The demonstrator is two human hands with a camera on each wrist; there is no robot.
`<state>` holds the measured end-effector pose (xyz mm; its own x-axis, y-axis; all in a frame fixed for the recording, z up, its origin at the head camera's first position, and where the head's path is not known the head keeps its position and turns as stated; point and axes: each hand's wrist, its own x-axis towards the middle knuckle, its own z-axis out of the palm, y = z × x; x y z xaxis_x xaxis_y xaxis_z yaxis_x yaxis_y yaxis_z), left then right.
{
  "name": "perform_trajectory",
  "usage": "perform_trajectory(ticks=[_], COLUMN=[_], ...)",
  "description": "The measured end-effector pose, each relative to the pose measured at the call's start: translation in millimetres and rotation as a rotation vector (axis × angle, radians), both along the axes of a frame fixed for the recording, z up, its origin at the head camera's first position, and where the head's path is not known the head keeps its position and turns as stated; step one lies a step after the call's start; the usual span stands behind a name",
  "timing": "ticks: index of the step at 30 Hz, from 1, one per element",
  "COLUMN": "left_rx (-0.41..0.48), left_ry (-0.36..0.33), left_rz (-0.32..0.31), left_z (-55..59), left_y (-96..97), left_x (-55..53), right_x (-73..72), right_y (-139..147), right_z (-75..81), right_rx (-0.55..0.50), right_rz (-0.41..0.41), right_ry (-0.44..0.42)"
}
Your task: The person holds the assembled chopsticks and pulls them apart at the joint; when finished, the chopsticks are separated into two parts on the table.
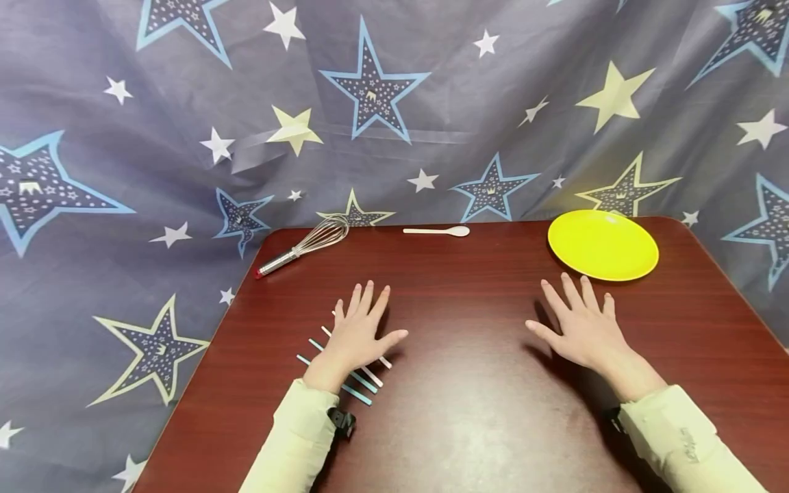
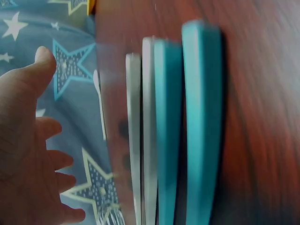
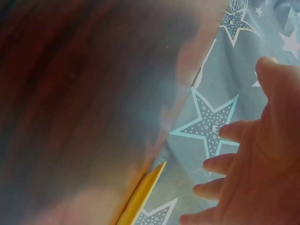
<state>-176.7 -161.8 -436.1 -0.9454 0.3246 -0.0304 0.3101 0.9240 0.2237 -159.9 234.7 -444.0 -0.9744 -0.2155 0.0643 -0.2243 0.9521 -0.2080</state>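
My left hand [image 1: 357, 335] is held palm down with its fingers spread, over a row of slim sticks like chopsticks, partly hidden by it. Two of these are white sticks [image 2: 149, 126] and two are teal sticks [image 2: 202, 122], lying side by side in the left wrist view. On the other side, my right hand [image 1: 588, 335] also has spread fingers and holds nothing. Its fingertips come close to the near edge of a yellow plate [image 1: 604, 245] in the head view. Only the edge of that plate shows in the right wrist view.
A whisk [image 1: 305, 245] with a metal handle lies at the table's back left corner. Along the back edge rests a white spoon [image 1: 434, 231]. The dark red table [image 1: 468, 329] meets a grey star-patterned cloth [image 1: 394, 164] behind it.
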Motion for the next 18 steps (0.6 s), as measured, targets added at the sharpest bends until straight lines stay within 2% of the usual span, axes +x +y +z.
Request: perform_trajectory(ticks=[7, 18], left_rx=[-0.031, -0.039], left_ry=[0.053, 0.207], left_rz=[-0.022, -0.113], left_z=[4.2, -5.8], left_y=[-26.6, -48.2], left_x=[-2.6, -4.3], right_x=[4.5, 9.8], right_y=[7, 11], right_z=[-0.1, -2.6], right_rx=[0.008, 0.009], right_rz=[0.012, 0.048], right_ry=[-0.028, -0.046])
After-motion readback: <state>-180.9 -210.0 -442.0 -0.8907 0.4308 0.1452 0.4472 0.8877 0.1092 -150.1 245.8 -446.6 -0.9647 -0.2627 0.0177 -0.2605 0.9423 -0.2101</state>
